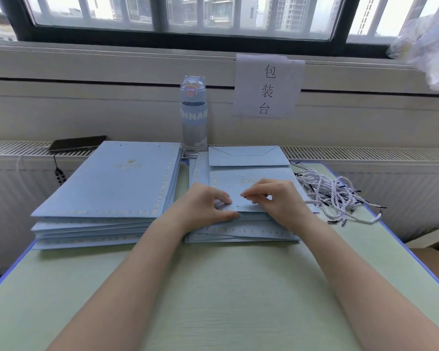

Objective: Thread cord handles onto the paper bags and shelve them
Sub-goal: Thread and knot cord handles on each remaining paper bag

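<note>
While the left hand [208, 205] pinches the near edge of the top bag [254, 184] between thumb and curled fingers, the right hand [279, 198] pinches a dark cord tip [244, 196] over that bag. The bag tops the stack just in front of the bottle [193, 115]. A second stack [112, 183] lies front-left of the bottle, loose cords [332, 196] front-right.

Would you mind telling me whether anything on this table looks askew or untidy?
The cord handles lie in a tangled heap at the right of the table, and the left stack of bags is fanned unevenly.
</note>
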`<action>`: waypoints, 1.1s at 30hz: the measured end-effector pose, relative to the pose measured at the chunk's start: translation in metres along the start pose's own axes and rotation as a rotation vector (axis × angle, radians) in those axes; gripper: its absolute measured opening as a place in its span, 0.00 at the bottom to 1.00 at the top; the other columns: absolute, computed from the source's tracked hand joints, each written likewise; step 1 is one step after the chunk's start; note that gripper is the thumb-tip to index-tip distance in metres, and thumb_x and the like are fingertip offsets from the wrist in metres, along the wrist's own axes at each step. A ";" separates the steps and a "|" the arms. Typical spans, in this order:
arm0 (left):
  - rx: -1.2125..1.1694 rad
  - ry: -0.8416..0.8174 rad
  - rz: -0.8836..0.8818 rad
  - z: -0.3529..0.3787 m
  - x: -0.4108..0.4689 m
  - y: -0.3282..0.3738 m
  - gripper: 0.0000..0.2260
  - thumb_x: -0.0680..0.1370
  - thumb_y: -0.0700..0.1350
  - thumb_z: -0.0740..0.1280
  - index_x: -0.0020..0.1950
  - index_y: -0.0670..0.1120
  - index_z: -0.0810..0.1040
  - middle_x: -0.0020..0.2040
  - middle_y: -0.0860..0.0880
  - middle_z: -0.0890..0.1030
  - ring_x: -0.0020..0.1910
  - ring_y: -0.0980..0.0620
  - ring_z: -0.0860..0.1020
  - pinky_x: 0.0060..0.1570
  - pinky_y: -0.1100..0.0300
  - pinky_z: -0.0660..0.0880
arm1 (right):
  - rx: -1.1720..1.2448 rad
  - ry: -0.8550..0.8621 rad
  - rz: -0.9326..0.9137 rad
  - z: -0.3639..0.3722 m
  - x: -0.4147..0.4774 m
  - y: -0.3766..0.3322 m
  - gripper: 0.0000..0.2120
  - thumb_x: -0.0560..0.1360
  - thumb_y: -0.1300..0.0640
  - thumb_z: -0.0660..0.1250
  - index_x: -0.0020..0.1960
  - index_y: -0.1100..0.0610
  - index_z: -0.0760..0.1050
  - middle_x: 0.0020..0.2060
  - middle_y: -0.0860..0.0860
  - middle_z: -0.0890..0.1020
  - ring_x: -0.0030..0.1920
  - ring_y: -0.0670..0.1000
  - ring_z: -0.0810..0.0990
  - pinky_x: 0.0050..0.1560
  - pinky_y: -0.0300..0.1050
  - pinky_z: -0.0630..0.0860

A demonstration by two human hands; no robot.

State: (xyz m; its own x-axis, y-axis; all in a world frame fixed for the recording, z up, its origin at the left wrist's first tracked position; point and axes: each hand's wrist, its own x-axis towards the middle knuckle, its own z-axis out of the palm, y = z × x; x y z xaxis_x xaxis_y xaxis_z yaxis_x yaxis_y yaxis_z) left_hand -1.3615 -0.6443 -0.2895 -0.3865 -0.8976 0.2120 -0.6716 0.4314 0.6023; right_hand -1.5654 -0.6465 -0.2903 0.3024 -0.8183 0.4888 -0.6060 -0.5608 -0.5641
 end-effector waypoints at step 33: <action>-0.016 0.382 0.218 0.015 0.002 0.003 0.08 0.75 0.49 0.68 0.47 0.47 0.86 0.37 0.53 0.85 0.34 0.57 0.80 0.35 0.59 0.76 | 0.089 -0.302 0.224 -0.015 -0.001 -0.017 0.09 0.77 0.58 0.63 0.50 0.47 0.80 0.44 0.42 0.80 0.45 0.44 0.76 0.49 0.39 0.71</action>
State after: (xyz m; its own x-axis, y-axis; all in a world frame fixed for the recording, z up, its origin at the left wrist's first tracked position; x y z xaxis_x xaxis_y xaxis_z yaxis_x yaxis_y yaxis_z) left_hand -1.3738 -0.6435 -0.2992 -0.2546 -0.7563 0.6026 -0.5890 0.6155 0.5236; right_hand -1.5662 -0.6342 -0.2716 0.3806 -0.9147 0.1361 -0.6193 -0.3614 -0.6970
